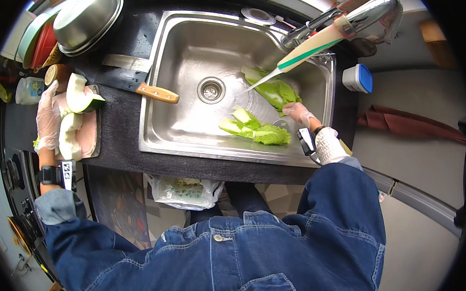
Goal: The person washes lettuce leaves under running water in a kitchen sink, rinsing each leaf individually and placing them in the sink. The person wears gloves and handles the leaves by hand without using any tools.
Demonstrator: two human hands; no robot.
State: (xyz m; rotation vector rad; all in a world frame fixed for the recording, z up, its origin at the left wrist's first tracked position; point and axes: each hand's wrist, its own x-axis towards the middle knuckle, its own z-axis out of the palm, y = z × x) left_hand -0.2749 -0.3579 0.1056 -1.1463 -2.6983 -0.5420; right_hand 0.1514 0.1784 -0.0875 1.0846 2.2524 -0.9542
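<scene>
At the sink's right side, my gloved right hand has its fingers closed on the tip of a green lettuce leaf. Water runs from the faucet hose onto the sink floor beside that leaf. Nearer me, more lettuce leaves lie in the steel sink. Over on the left counter my gloved left hand is stretched out, fingers extended, along a pinkish board. Pale-fleshed melon pieces with dark green rind sit on the board, right against that hand.
A knife lies with its wooden handle over the sink's left rim, blade to the left. Metal bowls stand far left, near a jar. A blue-lidded tub is right of the sink. A plastic bag hangs below the front edge.
</scene>
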